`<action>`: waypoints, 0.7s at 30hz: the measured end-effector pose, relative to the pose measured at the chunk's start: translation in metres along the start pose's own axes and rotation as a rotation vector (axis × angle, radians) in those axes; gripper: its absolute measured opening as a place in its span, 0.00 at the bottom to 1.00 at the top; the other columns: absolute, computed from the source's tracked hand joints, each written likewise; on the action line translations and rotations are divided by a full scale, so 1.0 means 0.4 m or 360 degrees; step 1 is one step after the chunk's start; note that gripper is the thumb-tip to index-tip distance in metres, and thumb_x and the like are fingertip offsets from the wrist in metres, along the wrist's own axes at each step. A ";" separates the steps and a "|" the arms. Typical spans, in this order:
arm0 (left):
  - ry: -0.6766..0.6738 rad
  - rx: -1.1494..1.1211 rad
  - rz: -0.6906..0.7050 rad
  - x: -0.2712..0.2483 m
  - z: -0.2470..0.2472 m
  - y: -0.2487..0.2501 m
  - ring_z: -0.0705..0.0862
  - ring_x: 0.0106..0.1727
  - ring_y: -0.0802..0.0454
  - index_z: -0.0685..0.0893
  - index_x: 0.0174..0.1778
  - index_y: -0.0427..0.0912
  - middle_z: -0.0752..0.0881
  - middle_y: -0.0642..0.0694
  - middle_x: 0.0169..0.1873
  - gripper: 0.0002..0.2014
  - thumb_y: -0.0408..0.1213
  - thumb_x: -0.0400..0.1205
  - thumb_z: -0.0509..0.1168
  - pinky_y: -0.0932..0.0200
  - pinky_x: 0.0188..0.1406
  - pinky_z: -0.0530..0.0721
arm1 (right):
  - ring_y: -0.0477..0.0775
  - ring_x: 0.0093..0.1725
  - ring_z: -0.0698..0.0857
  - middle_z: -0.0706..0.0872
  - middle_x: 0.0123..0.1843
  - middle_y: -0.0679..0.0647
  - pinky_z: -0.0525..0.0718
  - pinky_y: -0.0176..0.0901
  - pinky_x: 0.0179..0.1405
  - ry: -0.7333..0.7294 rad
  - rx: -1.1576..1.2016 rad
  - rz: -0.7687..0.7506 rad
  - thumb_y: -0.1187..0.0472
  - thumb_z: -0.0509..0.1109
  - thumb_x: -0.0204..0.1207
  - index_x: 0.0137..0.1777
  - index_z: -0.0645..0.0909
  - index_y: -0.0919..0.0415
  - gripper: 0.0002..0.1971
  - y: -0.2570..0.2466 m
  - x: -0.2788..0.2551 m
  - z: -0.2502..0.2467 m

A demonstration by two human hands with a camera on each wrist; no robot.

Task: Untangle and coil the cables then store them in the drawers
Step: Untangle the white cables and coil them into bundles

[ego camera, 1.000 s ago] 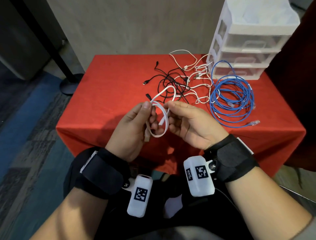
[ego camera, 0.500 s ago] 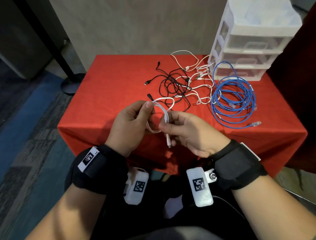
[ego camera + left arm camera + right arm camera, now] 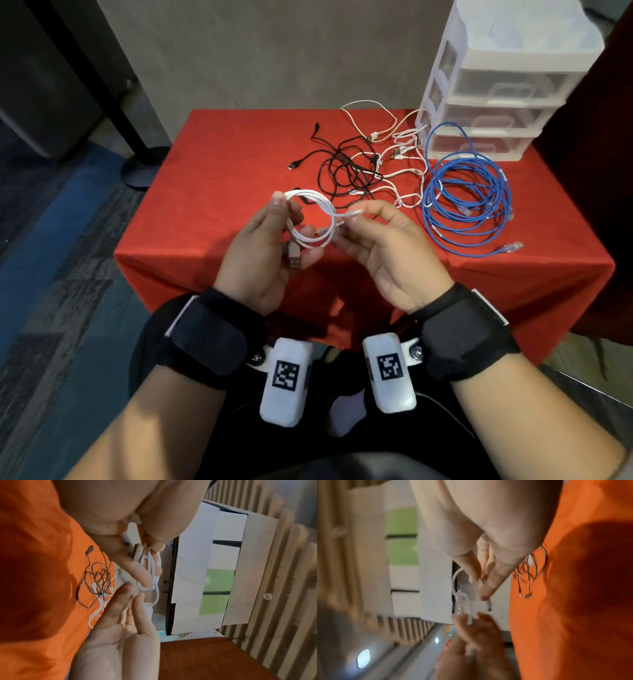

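A short white USB cable (image 3: 320,219) is wound into a small coil in the air above the near edge of the red table (image 3: 212,192). My left hand (image 3: 270,240) grips the coil, thumb on its top, and the USB plug (image 3: 294,257) hangs below. My right hand (image 3: 370,233) pinches the cable's loose end (image 3: 352,214) beside the coil. In the left wrist view the white loops (image 3: 150,566) lie across my left fingers. The right wrist view is blurred; the coil (image 3: 462,599) shows between both hands.
A tangle of black cables (image 3: 346,168) and thin white cables (image 3: 394,161) lies mid-table. A blue network cable (image 3: 466,198) lies coiled at the right. A white plastic drawer unit (image 3: 496,85) with three shut drawers stands at the back right corner.
Both hands rose and moved further over the table with the white cable. The right hand brought the loose end up from below the coil and now holds it level beside the loops.
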State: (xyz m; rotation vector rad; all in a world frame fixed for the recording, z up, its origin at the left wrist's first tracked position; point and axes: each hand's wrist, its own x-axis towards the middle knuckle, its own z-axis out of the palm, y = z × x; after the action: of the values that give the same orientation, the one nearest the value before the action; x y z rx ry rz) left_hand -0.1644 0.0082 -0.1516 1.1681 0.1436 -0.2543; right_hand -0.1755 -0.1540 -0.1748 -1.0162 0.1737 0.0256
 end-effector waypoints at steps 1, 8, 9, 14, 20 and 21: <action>0.0013 -0.0052 -0.0027 -0.002 0.009 -0.004 0.90 0.34 0.60 0.83 0.45 0.49 0.85 0.52 0.41 0.14 0.51 0.89 0.59 0.61 0.28 0.86 | 0.56 0.43 0.92 0.91 0.43 0.62 0.92 0.44 0.48 -0.0025 0.0173 0.0031 0.76 0.64 0.83 0.49 0.79 0.63 0.08 -0.003 0.001 0.008; -0.0026 -0.0534 -0.0435 0.011 0.029 0.001 0.88 0.30 0.63 0.83 0.44 0.51 0.88 0.55 0.32 0.14 0.53 0.88 0.59 0.69 0.24 0.86 | 0.55 0.48 0.88 0.90 0.50 0.60 0.81 0.44 0.49 -0.0110 0.0253 0.0268 0.63 0.73 0.79 0.47 0.84 0.55 0.02 0.017 -0.007 0.039; -0.0021 -0.0583 -0.0447 0.016 0.025 0.002 0.87 0.29 0.64 0.83 0.44 0.51 0.88 0.57 0.30 0.14 0.52 0.88 0.60 0.69 0.25 0.86 | 0.54 0.47 0.85 0.88 0.49 0.59 0.78 0.44 0.47 -0.0086 0.0126 0.0238 0.63 0.74 0.79 0.43 0.84 0.53 0.05 0.024 -0.008 0.039; 0.0050 -0.0351 -0.0186 0.031 0.018 -0.015 0.82 0.28 0.66 0.83 0.47 0.48 0.86 0.57 0.33 0.15 0.53 0.89 0.58 0.72 0.23 0.78 | 0.40 0.39 0.77 0.85 0.38 0.44 0.74 0.31 0.38 -0.0116 -0.0668 -0.0178 0.65 0.75 0.80 0.41 0.88 0.54 0.07 0.038 -0.018 0.025; -0.0002 -0.0189 0.0006 0.045 0.000 -0.030 0.79 0.31 0.57 0.81 0.47 0.46 0.77 0.54 0.27 0.15 0.51 0.90 0.57 0.63 0.34 0.80 | 0.42 0.53 0.86 0.94 0.57 0.53 0.84 0.52 0.65 -0.0515 -0.1292 -0.0193 0.59 0.73 0.84 0.62 0.91 0.56 0.10 -0.014 -0.021 -0.013; -0.0004 -0.0183 0.0018 0.048 -0.005 -0.033 0.80 0.30 0.57 0.81 0.48 0.45 0.76 0.53 0.27 0.15 0.51 0.90 0.57 0.60 0.38 0.81 | 0.43 0.52 0.87 0.94 0.55 0.53 0.84 0.53 0.65 -0.0516 -0.1298 -0.0188 0.60 0.74 0.84 0.62 0.91 0.56 0.10 -0.025 -0.019 -0.019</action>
State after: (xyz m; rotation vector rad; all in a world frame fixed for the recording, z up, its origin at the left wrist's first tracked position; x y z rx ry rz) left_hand -0.1493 0.0027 -0.1688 1.0540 0.1473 -0.2346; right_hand -0.1830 -0.1652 -0.1691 -1.8141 -0.2170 0.1624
